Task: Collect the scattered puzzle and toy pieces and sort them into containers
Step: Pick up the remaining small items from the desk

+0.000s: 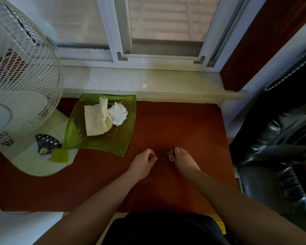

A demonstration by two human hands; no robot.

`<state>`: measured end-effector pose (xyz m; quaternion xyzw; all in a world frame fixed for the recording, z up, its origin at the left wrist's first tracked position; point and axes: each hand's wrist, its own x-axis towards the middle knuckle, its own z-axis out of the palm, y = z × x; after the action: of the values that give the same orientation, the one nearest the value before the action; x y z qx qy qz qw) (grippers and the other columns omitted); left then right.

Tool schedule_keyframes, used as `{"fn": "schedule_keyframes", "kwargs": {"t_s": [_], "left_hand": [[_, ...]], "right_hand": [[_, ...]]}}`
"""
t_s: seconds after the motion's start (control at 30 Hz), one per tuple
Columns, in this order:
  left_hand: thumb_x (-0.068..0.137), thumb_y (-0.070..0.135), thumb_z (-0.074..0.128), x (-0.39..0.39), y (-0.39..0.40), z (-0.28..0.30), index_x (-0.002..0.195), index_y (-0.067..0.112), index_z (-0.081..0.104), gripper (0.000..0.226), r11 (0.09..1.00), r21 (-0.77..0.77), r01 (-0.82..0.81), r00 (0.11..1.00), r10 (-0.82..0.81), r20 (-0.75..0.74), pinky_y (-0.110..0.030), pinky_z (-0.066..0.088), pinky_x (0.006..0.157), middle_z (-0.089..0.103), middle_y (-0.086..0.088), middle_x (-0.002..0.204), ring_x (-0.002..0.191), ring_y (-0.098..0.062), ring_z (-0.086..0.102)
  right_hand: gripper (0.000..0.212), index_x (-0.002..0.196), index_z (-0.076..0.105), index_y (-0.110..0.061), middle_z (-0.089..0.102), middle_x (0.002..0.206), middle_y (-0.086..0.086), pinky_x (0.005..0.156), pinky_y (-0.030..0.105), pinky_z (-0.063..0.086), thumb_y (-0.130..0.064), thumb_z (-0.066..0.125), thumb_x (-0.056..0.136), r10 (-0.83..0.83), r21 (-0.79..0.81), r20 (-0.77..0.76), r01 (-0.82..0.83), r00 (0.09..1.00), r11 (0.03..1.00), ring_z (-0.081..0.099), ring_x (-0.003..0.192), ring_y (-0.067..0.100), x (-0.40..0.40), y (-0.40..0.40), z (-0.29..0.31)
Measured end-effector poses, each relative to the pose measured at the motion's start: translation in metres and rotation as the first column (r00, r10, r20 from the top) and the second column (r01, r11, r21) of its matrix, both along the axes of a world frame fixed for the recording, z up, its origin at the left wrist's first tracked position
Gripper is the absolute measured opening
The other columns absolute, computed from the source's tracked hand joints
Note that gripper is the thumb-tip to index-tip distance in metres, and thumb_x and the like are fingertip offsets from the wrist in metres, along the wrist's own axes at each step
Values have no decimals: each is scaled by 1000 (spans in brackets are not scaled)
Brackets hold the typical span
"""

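Two bare forearms and a dark lap

The left hand [143, 160] and right hand [181, 157] come off forearms with no sleeves on them — no watch, bracelet or ring shows on either wrist. One nail on the right hand's fingers [171, 157] looks pale and glossy. Low in the view the person wears a black garment [159, 228] — its cut cannot be told.
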<state>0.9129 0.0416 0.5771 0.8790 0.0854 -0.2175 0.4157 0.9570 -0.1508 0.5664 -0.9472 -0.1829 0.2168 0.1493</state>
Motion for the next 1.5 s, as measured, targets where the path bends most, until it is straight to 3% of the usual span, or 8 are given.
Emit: {"fn": "schedule_keyframes", "kwargs": {"t_s": [0.17,0.33,0.5,0.63,0.9,1.1,1.33,1.5], "left_hand": [[97,34,50,1,-8,10,101,24,53,11,989,-145,-24,999,18,-42,-43,56,73,67,0,90,82,-19,66],[98,29,50,3,-18,13,104,21,54,11,973,-228,-21,997,3,-79,-29,55,70,66,2,95,82,-12,67],[99,29,49,6,-40,20,106,18,56,15,942,-335,-30,995,-4,-99,-26,54,65,69,0,93,78,-15,69],[101,30,43,9,-68,27,101,14,54,19,882,-468,-45,985,-39,-168,-31,48,62,66,-6,85,69,-20,64],[102,24,35,-7,-132,50,86,11,44,23,753,-655,65,954,-240,-181,-30,33,54,46,-2,63,54,-15,40],[96,11,29,-41,-185,68,73,14,40,26,672,-740,34,871,-383,-307,-30,22,50,37,-2,54,46,-15,27],[97,14,35,-125,-237,81,70,12,44,28,636,-765,105,779,-530,-334,-22,22,40,37,-3,52,38,-11,26],[96,17,36,-194,-283,80,72,11,47,27,610,-792,30,677,-596,-433,-23,25,43,38,-4,57,43,-12,30]], "right_hand": [[13,98,46,-16,62,102,-2,67,32,51,-28,45,101,-488,291,-311,571,815,768,62,86,16,-6,-13,12],[7,99,44,-7,61,102,16,67,27,59,-12,49,100,-524,424,-707,877,475,224,68,84,22,-18,-21,30],[30,123,44,4,60,119,24,69,31,60,-13,51,99,-500,446,-780,895,375,-25,70,81,21,-42,-32,37],[36,131,40,-10,61,113,22,68,29,58,-14,54,98,-423,415,-858,879,292,-235,71,79,20,-66,-48,49],[27,119,57,-4,57,90,11,61,30,54,-6,39,99,-195,295,-955,630,224,-718,57,71,20,-121,-106,79],[29,86,52,-8,53,80,12,49,25,41,0,32,67,-176,282,-950,465,258,-839,49,65,20,-190,-149,93],[20,85,60,-11,64,90,12,61,29,47,-13,42,76,-176,258,-942,280,285,-925,62,80,23,-314,-196,91],[32,83,64,-11,65,86,12,57,27,51,-37,50,93,-206,231,-962,131,180,-964,63,76,22,-409,-223,93]]}}
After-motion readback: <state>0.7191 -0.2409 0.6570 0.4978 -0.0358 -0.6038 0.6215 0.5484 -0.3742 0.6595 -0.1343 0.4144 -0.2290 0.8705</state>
